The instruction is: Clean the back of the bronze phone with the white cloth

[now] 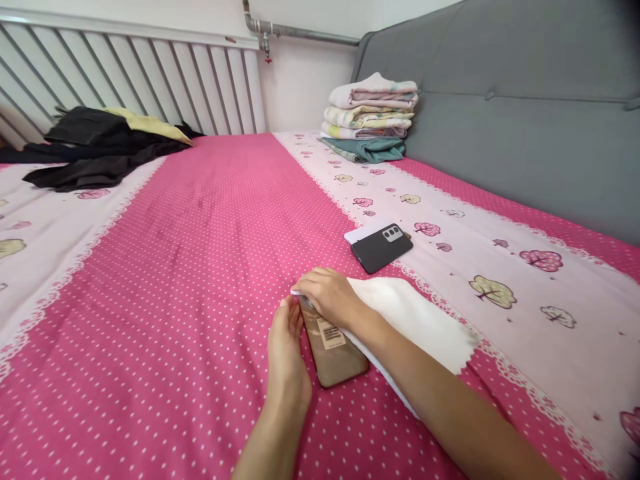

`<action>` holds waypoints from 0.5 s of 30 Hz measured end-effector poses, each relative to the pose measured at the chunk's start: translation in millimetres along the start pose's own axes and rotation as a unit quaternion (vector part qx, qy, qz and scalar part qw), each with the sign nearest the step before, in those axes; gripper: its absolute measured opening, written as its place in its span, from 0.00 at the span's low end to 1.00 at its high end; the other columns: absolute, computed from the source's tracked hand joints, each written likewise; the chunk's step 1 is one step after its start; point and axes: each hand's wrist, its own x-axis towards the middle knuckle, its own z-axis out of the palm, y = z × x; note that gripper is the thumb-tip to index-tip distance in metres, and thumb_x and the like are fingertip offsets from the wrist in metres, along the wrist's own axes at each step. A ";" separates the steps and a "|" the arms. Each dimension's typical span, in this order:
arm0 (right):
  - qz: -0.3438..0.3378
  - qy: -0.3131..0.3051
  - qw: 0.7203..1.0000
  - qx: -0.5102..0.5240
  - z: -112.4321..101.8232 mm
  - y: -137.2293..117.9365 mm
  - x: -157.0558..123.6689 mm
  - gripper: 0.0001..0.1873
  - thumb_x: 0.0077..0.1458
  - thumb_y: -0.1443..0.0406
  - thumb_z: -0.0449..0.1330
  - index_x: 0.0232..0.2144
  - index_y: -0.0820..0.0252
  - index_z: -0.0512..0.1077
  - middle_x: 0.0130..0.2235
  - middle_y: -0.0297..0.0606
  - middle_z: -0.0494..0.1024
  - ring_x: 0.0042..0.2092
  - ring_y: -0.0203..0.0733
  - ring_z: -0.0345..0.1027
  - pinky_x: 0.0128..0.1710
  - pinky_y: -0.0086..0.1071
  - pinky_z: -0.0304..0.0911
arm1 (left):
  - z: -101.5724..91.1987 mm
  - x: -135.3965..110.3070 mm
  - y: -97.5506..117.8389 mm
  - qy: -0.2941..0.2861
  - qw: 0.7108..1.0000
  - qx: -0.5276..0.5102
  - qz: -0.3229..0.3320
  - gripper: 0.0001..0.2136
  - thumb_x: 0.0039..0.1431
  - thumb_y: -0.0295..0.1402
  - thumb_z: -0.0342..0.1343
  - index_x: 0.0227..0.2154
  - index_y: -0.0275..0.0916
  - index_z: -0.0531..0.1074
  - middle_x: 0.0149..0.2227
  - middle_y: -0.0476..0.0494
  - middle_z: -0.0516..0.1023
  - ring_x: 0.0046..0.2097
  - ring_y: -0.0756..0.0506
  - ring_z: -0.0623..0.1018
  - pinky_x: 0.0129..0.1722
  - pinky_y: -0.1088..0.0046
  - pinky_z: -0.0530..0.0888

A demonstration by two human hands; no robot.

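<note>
A phone (333, 357) with a shiny brownish back and a pale barcode label (331, 333) lies on the pink dotted bedsheet. My left hand (287, 350) rests along its left edge, fingers stretched towards the upper corner and touching it. Over the phone's top end, my right hand (333, 293) presses a white cloth (415, 320), fingers bent around it. Part of the camera area shows under these fingers; the rest is covered. The cloth spreads out to the right beneath my right forearm. Just beyond lies a black phone (383, 248), back up, partly covering a flat white item (356, 235).
Folded fabrics (373, 113) are stacked by a grey padded backrest (520, 113). Dark clothes (95, 147) and a yellow piece (150, 125) lie in a heap at the far left. A white radiator (150, 80) and a metal pipe (315, 33) run along the wall.
</note>
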 end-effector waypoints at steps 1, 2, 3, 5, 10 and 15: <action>0.008 -0.002 1.000 -0.009 1.1 0.0 -0.3 0.12 0.60 0.65 0.50 0.39 0.59 0.73 0.39 0.36 0.75 0.42 0.39 0.62 0.44 0.30 0.54 | 0.0 -0.1 0.4 0.001 1.000 0.002 -0.001 0.13 0.60 0.34 0.45 0.41 0.35 0.69 0.49 0.41 0.72 0.50 0.47 0.72 0.54 0.72 0.65; 0.022 -0.004 1.000 -0.019 1.5 0.2 -0.6 0.11 0.59 0.65 0.51 0.39 0.58 0.73 0.39 0.36 0.75 0.42 0.39 0.62 0.43 0.30 0.54 | 0.0 -0.3 0.8 0.001 1.000 0.005 -0.002 0.13 0.60 0.34 0.45 0.41 0.35 0.69 0.50 0.41 0.72 0.51 0.47 0.71 0.54 0.72 0.65; 0.037 -0.007 0.999 -0.028 1.2 0.6 -0.9 0.10 0.58 0.66 0.52 0.39 0.58 0.73 0.39 0.36 0.75 0.42 0.39 0.62 0.43 0.30 0.53 | 0.0 -0.6 1.2 0.001 1.000 0.007 -0.003 0.13 0.59 0.35 0.45 0.42 0.35 0.69 0.50 0.41 0.72 0.51 0.47 0.71 0.54 0.72 0.64; 0.072 -0.010 0.996 -0.047 -0.4 1.7 -1.2 0.11 0.58 0.67 0.52 0.40 0.57 0.73 0.39 0.37 0.75 0.41 0.40 0.62 0.42 0.30 0.54 | 0.1 -1.2 1.8 0.002 1.000 0.012 -0.005 0.13 0.59 0.35 0.45 0.42 0.36 0.69 0.51 0.41 0.71 0.52 0.47 0.70 0.55 0.72 0.64; 0.158 -0.029 0.984 -0.081 -6.1 2.7 -2.2 0.12 0.58 0.69 0.51 0.38 0.56 0.74 0.36 0.39 0.74 0.40 0.41 0.62 0.39 0.30 0.55 | 0.2 -1.6 2.0 0.002 1.000 0.020 -0.010 0.13 0.59 0.36 0.45 0.42 0.36 0.69 0.53 0.42 0.69 0.54 0.47 0.68 0.55 0.72 0.63; 0.225 -0.058 0.966 -0.112 -14.0 -1.9 -6.8 0.14 0.56 0.72 0.49 0.36 0.60 0.74 0.36 0.43 0.74 0.40 0.43 0.65 0.37 0.31 0.57 | -0.6 -0.8 1.8 -0.002 1.000 0.021 -0.011 0.14 0.59 0.36 0.44 0.43 0.36 0.69 0.53 0.41 0.69 0.54 0.47 0.69 0.55 0.73 0.63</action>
